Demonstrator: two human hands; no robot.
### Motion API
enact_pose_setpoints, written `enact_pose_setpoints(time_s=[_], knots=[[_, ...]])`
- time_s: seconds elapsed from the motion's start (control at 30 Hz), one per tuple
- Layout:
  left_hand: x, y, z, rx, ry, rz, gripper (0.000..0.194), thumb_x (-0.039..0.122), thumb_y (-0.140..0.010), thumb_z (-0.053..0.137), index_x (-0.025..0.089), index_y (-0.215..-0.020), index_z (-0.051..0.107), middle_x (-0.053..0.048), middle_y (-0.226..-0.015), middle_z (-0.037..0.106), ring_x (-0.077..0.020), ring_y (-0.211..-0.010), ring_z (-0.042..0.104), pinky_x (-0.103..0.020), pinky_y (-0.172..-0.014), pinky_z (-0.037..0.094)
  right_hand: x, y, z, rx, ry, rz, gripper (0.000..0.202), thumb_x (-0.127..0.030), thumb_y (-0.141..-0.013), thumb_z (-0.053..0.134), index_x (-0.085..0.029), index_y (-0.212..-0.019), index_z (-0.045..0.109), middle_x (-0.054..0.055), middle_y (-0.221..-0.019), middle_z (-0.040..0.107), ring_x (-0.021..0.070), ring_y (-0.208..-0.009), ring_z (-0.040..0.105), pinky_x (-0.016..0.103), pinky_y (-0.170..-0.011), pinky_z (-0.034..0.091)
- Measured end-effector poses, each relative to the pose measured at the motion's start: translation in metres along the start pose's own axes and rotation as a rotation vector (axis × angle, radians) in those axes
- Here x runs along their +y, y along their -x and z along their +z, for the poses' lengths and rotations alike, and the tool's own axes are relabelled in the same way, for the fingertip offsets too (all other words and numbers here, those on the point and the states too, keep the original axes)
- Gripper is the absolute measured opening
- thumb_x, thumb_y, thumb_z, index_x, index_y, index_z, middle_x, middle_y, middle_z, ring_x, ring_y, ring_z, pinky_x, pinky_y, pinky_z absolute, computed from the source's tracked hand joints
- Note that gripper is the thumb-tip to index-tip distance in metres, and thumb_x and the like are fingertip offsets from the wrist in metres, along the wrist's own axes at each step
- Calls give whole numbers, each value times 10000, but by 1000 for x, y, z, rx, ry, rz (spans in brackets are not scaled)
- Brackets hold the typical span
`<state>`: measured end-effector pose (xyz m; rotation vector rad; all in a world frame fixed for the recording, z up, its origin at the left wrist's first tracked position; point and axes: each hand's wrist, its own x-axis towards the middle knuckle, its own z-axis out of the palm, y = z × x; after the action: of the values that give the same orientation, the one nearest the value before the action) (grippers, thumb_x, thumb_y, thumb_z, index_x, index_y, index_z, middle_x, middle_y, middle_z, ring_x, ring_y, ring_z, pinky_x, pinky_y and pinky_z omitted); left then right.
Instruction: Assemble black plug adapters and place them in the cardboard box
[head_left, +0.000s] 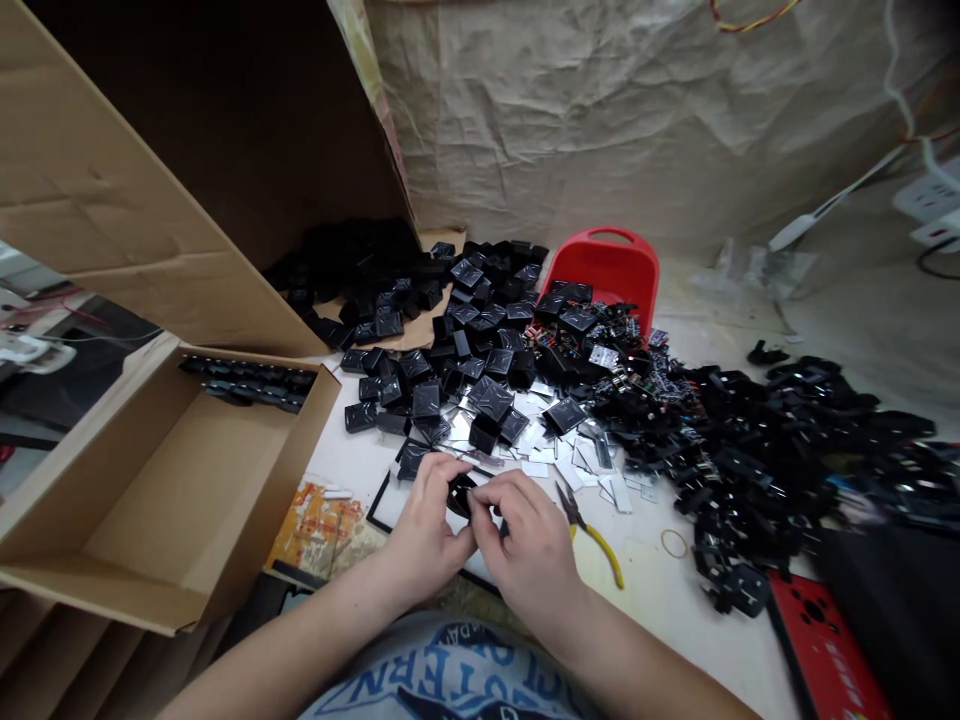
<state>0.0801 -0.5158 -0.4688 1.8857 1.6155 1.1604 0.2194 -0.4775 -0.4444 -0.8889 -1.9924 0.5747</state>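
Close to the table's front edge, my left hand (429,528) is closed around a small black plastic part (460,495). From the other side my right hand (523,525) pinches at the same part with thumb and forefinger. Much of the part is hidden by my fingers, so its exact kind does not show. Beneath both hands lies a white board with a black frame (381,508). Just beyond them are black box-shaped plastic housings (491,398) and thin flat silvery-white plates (536,440). Pliers with yellow handles (600,550) rest to the right of my right hand.
An open cardboard box (180,480) at left holds rows of black parts (251,385). A red plastic scoop (641,275) stands behind small electronic pieces (667,390). Black plug-like parts (750,470) are heaped at right, near a rubber band (673,543) and a red box (825,640).
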Motion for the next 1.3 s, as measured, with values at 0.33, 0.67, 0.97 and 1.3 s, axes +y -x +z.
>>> enact_pose_setpoints(time_s=[0.33,0.67,0.97,1.3], knots=[[-4,3,-4,25,-8,85,513,61,-759,542,214,-1230,408,-92,-1136,457,-226,-1078,509,-384,-928,482,-1,-11,-6,-180,-187,207,156,-111,-848,533,-208,-744,596,4,-708,562,160,-688,550,277,-617,425],[-4,-2,-5,57,-62,162,427,98,-802,562,212,-1196,443,-82,-1109,470,-221,-1020,525,-360,-864,488,14,-11,-6,-287,-997,894,484,-425,-500,894,-205,-758,547,-81,-654,520,78,-564,411,220,-544,334],[8,-4,9,31,8,146,401,83,-788,549,199,-1159,448,-72,-1074,467,-197,-988,522,-329,-832,508,22,-2,-17,-345,-1065,980,512,-450,-503,901,-200,-809,575,-93,-553,540,85,-475,492,238,-516,389],[7,-2,5,24,101,58,444,61,-754,539,214,-1157,434,-69,-1094,452,-202,-1048,490,-359,-901,471,14,-11,-16,-376,-844,872,376,-429,-638,822,-202,-816,580,-69,-631,512,92,-528,462,249,-534,370]])
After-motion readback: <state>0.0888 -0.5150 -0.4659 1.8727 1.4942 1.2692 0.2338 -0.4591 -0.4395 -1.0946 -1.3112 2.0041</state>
